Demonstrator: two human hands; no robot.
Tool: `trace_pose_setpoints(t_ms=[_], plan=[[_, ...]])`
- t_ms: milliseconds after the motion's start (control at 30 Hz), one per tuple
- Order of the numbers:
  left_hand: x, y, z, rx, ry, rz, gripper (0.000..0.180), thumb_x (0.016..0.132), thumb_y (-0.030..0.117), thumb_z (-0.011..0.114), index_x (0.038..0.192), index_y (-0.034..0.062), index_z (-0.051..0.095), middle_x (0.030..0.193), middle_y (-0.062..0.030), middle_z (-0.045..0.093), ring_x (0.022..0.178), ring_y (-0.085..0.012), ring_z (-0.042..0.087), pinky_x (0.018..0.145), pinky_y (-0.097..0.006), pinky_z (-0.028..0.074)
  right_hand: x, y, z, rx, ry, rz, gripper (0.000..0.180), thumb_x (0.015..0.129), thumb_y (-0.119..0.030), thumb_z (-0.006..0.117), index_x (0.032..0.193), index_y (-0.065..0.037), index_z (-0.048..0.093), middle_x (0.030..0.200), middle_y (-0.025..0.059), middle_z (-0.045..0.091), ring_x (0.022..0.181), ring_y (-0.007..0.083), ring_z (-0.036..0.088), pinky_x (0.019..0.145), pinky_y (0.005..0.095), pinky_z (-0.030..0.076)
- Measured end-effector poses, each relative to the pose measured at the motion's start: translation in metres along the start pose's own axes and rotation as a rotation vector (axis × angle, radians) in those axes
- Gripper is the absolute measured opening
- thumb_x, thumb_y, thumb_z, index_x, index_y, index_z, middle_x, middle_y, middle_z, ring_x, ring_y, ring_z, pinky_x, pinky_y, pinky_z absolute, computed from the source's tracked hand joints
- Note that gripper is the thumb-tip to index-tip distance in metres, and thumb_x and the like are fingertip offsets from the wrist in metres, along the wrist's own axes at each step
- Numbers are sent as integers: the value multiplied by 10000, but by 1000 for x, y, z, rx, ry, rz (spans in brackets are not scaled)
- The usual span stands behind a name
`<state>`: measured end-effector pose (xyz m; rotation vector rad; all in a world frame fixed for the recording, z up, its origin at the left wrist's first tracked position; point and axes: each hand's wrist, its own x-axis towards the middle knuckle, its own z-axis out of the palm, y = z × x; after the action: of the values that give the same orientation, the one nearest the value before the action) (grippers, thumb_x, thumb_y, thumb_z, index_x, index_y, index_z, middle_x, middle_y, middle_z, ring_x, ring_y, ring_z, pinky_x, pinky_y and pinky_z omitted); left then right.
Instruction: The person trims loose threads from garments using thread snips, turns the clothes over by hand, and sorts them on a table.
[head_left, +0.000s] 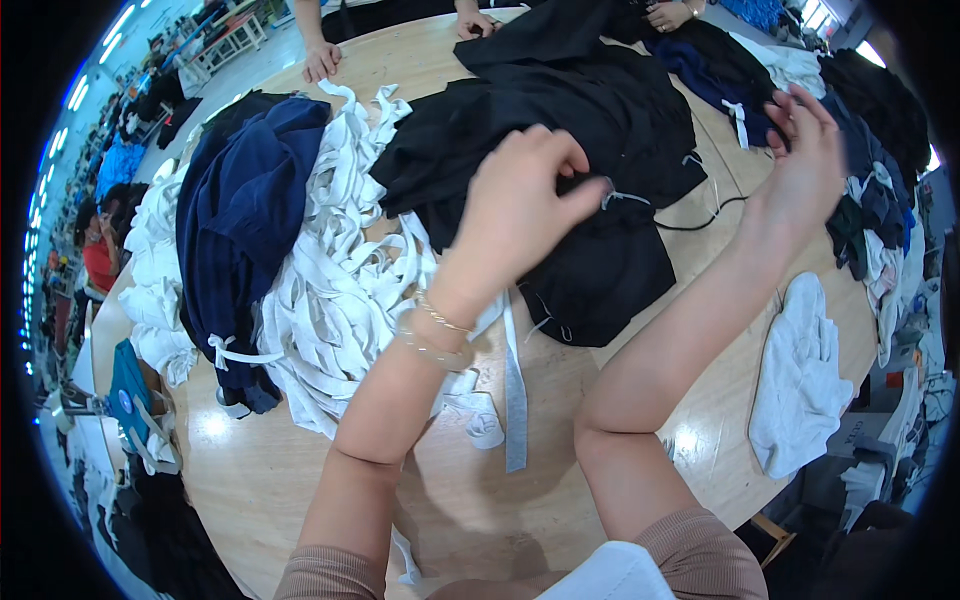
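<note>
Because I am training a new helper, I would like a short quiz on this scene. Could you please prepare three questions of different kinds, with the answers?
1. On which of the person's arms are the bracelets?
2. True or false: the pile of white strips lies between the large blue bundle at the left and the black cloth.
3. Which cloth colour shows around the fingers of the left hand?
A) red
B) black
C) yellow

Key: 1. The left. 2. True. 3. B.
</note>
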<state>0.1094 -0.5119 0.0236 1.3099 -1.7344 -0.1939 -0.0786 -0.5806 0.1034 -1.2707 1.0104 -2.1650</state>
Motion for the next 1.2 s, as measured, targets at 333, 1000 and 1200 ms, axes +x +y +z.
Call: trace_pose_setpoints(t_ms=[333, 1000, 1200], plan=[[-8, -19, 38, -289, -50, -308, 273, 697, 15, 661, 929, 15, 516, 875, -58, 525, 765, -133, 531, 699, -247, 430, 0, -21, -21, 201, -108, 11, 213, 874, -90, 536, 1037, 31, 603, 930, 110, 640, 850, 158, 596, 766, 256, 418], [14, -10, -49, -1053, 279, -157, 293, 813, -77, 582, 1102, -37, 557, 1002, -59, 597, 899, -100, 574, 810, -227, 494, -32, -15, 31, -238, -1011, -21, 275, 728, 0, 540, 981, -51, 634, 969, 10, 567, 870, 131, 476, 768, 220, 390], [15, -8, -69, -1291, 265, -149, 204, 901, 4, 490, 1102, -28, 479, 1024, -115, 596, 905, -201, 631, 783, -354, 572, -41, -15, 43, -294, -1048, -77, 442, 712, -48, 598, 1150, -105, 569, 1140, 33, 544, 1026, 189, 474, 869, 279, 396]])
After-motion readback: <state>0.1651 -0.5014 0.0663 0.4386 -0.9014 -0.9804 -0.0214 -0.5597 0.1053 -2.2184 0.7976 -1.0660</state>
